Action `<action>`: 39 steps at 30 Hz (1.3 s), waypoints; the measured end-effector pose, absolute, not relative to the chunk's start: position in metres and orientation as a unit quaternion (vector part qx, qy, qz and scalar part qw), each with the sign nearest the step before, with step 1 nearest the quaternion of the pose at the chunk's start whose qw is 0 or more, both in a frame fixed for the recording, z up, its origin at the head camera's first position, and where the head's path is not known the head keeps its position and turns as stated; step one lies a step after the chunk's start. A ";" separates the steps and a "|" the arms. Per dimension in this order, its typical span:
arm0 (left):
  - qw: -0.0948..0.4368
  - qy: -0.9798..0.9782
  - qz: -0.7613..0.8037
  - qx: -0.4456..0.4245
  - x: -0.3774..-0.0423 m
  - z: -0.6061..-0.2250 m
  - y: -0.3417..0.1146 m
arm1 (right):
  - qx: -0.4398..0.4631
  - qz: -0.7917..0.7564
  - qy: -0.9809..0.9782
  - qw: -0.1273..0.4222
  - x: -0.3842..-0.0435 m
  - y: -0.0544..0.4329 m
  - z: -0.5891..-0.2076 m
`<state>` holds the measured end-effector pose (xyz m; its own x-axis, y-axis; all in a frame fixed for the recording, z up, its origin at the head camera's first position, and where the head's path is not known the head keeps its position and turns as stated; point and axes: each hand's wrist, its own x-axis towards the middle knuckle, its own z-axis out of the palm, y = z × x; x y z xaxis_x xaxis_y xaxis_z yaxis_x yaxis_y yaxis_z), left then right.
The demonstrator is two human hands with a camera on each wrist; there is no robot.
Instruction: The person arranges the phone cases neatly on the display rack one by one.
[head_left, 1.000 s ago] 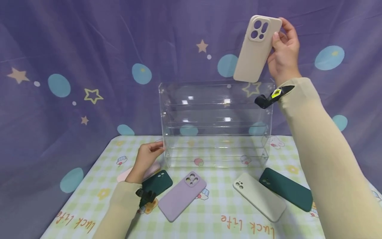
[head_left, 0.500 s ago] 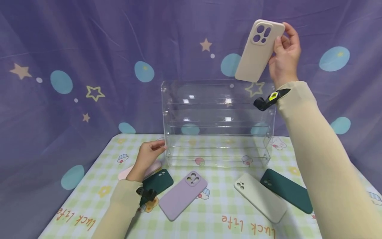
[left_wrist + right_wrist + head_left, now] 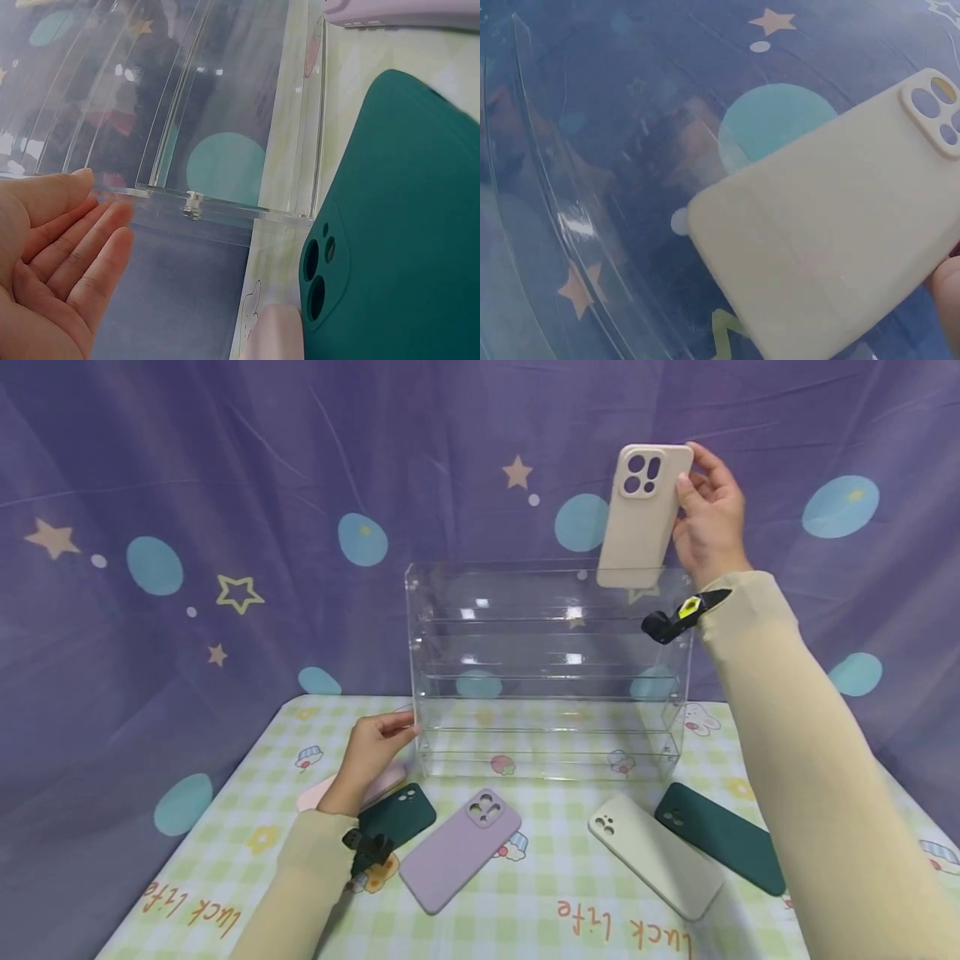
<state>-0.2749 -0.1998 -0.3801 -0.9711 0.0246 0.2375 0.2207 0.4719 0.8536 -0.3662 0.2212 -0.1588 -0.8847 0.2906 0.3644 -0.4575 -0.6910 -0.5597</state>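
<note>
My right hand [image 3: 712, 522] pinches the upper right edge of a beige phone case [image 3: 645, 518], its camera cutouts at the top. The lower end of the case shows through the top edge of a clear acrylic rack [image 3: 546, 687] with several tiers. In the right wrist view the beige case [image 3: 832, 232] is tilted, and only a fingertip [image 3: 949, 289] shows. My left hand [image 3: 371, 745] touches the left side panel of the rack. Its fingers [image 3: 97, 274] look fairly straight in the left wrist view, with the thumb at the panel's edge.
On the checkered tablecloth [image 3: 540, 877] lie a purple case [image 3: 457, 860], a pale grey-green case [image 3: 660, 864] and a dark green case [image 3: 723, 839]. Another dark green case [image 3: 405, 818] and a pink case [image 3: 311, 795] lie partly behind my left arm. A purple curtain [image 3: 262, 460] hangs behind.
My right hand has lowered the beige phone case and turned it more upright, so its lower end now overlaps the rack's top. My left hand stays at the side panel.
</note>
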 end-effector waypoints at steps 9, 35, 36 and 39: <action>0.105 -0.849 -0.512 -0.076 -0.275 -0.379 -0.201 | 0.108 0.900 -0.388 0.168 -0.367 0.224 -0.165; 0.092 -0.851 -0.513 -0.069 -0.274 -0.376 -0.197 | 0.030 0.829 -0.553 0.072 -0.365 0.233 -0.170; 0.090 -0.851 -0.513 -0.069 -0.270 -0.372 -0.195 | 0.032 0.828 -0.556 0.068 -0.364 0.234 -0.170; 0.089 -0.849 -0.516 -0.071 -0.271 -0.372 -0.195 | 0.041 0.827 -0.558 0.058 -0.363 0.238 -0.169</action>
<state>-0.2706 -0.1949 -0.3717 -0.9742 0.0287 0.2239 0.2119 0.4573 0.8637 -0.3628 0.2379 -0.1694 -0.9899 0.0503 0.1328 -0.1419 -0.3709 -0.9178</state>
